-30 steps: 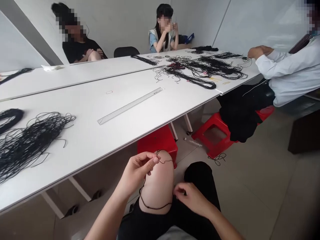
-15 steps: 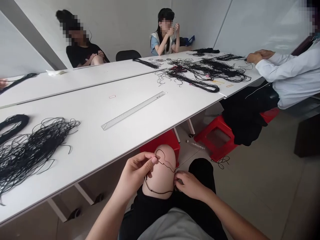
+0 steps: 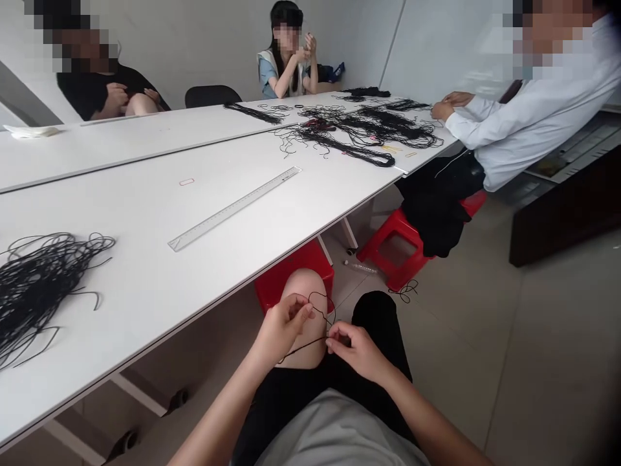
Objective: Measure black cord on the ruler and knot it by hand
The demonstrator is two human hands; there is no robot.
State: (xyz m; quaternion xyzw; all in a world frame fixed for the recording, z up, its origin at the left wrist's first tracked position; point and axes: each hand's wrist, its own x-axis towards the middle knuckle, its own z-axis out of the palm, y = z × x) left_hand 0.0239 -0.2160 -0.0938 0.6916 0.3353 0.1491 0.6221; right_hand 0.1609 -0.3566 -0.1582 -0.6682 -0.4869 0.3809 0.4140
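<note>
A thin black cord (image 3: 310, 344) loops between my two hands, over my bare knee (image 3: 305, 285). My left hand (image 3: 287, 325) pinches it between thumb and forefinger, and a small loop curls up beyond the fingertips. Close on the right, my right hand (image 3: 354, 348) is closed with thumb and finger together on another stretch of the same cord. The hands are apart, with a short gap between their fingertips. Part of the cord hangs under my left hand and is partly hidden by it.
On the white table (image 3: 140, 272) lie a clear ruler (image 3: 235, 208), a tangle of black cords (image 3: 43, 285) and more black cords (image 3: 398, 126) farther off. Red stools (image 3: 398, 249) stand below. Several people sit round the table, one in a white shirt (image 3: 538, 123).
My right hand has lifted slightly and come closer to my left, drawing the cord up off my leg. The view has swung to the right.
</note>
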